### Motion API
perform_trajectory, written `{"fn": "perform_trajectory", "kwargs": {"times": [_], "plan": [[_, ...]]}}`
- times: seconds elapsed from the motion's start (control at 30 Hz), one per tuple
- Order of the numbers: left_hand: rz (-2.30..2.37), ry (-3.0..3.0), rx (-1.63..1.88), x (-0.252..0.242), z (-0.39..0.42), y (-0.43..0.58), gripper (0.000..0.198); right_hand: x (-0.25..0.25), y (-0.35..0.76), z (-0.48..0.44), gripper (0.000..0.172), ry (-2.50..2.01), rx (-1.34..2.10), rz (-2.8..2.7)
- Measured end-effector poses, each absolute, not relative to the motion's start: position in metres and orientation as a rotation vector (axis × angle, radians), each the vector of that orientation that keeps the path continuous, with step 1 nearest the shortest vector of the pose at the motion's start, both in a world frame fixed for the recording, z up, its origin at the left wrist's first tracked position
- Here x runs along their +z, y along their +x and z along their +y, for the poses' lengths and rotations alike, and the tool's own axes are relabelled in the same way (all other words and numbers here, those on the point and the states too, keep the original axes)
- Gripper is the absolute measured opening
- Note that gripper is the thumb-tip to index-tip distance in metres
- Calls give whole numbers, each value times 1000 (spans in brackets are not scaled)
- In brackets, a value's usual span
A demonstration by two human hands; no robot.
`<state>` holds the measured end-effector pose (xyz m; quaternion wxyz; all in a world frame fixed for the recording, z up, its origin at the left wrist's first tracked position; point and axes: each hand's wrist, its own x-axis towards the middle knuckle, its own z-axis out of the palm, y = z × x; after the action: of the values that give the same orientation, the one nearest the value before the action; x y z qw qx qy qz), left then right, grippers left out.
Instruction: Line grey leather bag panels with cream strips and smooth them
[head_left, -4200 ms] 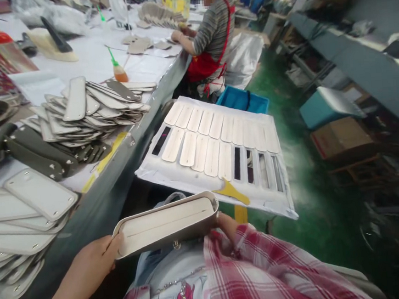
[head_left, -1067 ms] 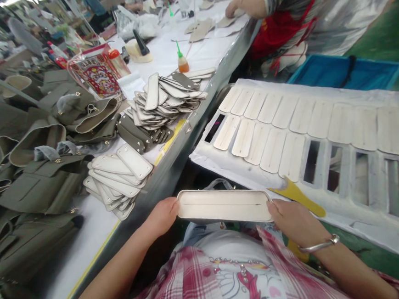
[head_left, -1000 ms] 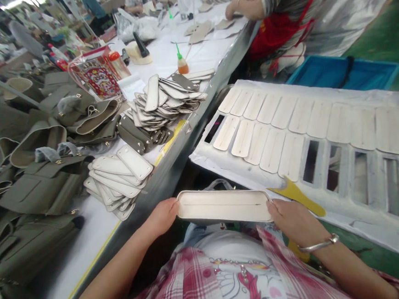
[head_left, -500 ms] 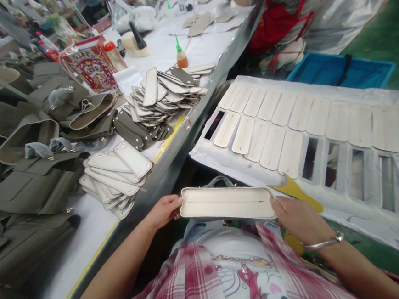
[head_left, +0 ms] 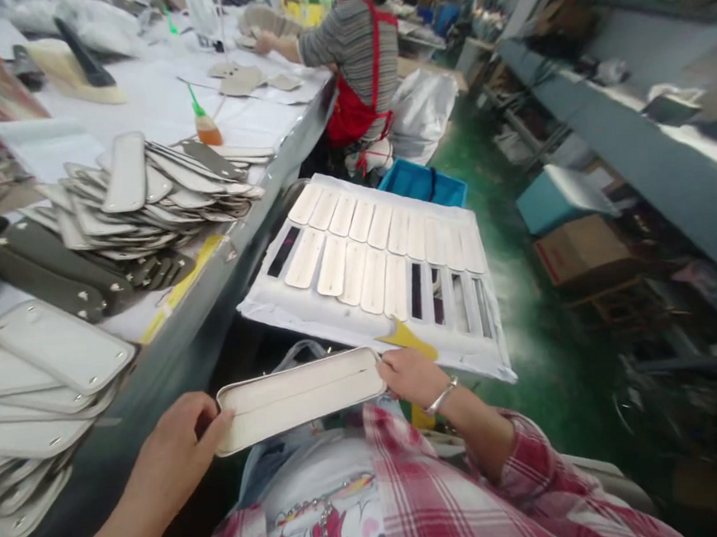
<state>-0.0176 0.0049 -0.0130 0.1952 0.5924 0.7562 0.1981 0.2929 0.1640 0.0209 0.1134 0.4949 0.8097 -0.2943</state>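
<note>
A long cream panel with a raised rim and a line along its middle (head_left: 300,397) is held in front of my body, its right end higher than its left. My left hand (head_left: 177,448) pinches the left end, thumb on top. My right hand (head_left: 413,376) is closed around the right end. Behind the panel a clear-wrapped loop (head_left: 303,349) shows; what it belongs to is mostly hidden. Just beyond my right hand, a flat yellow piece (head_left: 410,339) lies at the near edge of a white-covered rack (head_left: 287,307) with rows of cream strips (head_left: 352,273).
On the left table are a heap of white-and-grey panels (head_left: 124,175), a nearer stack (head_left: 60,346), olive pieces (head_left: 53,263) and a green-tipped bottle (head_left: 207,127). A co-worker (head_left: 358,62) sits beyond a blue bin (head_left: 405,184). Cardboard box (head_left: 581,251) and bench (head_left: 621,140) stand right.
The view has swung right, bringing in the aisle and right bench. The panel has tilted, its right end rising relative to its left. Both hands keep hold of it.
</note>
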Motion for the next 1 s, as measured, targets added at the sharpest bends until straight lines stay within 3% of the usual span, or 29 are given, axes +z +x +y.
{"fn": "perform_trajectory", "kwargs": {"times": [0.1, 0.23, 0.3, 0.37, 0.5, 0.63, 0.73, 1.0], "plan": [[1891, 2106, 713, 1, 24, 33, 12, 17, 289, 160, 32, 1472, -712, 2402], [1476, 2409, 443, 7, 62, 101, 34, 13, 285, 157, 29, 1431, -504, 2455], [1405, 2442, 253, 4, 74, 116, 38, 12, 286, 161, 27, 1431, -585, 2437], [1379, 2448, 160, 1, 79, 119, 39, 10, 292, 167, 30, 1475, -986, 2288], [1356, 2399, 132, 2, 79, 112, 46, -7, 313, 179, 35, 1461, -2123, 1570], [1347, 2346, 137, 3, 82, 111, 50, -32, 328, 181, 46, 1377, -2543, 1286], [1338, 2318, 125, 2, 85, 110, 50, -40, 324, 181, 49, 1422, -2517, 1298], [1305, 2238, 127, 11, 94, 115, 45, -11, 299, 207, 44, 1404, -1992, 1438]]}}
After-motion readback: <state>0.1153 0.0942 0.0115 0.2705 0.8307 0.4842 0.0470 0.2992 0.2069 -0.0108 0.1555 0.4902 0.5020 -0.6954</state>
